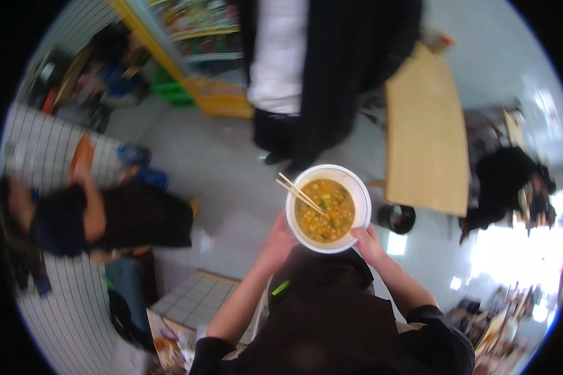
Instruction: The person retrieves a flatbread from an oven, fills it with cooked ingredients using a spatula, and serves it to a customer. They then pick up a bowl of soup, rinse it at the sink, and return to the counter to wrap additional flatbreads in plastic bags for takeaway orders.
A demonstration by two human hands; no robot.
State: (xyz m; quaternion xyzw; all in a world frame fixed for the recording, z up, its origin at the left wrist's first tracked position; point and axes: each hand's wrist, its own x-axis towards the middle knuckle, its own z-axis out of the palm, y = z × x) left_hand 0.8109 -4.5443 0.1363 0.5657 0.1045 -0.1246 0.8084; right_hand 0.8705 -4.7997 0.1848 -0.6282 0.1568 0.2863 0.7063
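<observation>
A white bowl (363, 199) of orange-yellow soup (330, 220) with bits of vegetable is held in front of my body. Two wooden chopsticks (300, 193) lean in the soup, their upper ends sticking out past the left part of the rim. My right hand (368, 241) grips the bowl's lower right side, its thumb over the rim. My left hand (280, 241), somewhat blurred, is at the lower left side of the bowl; its fingers are partly hidden, and its hold cannot be made out.
A person in dark clothes (328, 70) stands close ahead, before a yellow-framed display shelf (211, 33). A pale wooden table (427, 140) is to the right, with a black bin (397, 219) near it. Another person (140, 215) stands at the left by a tiled wall.
</observation>
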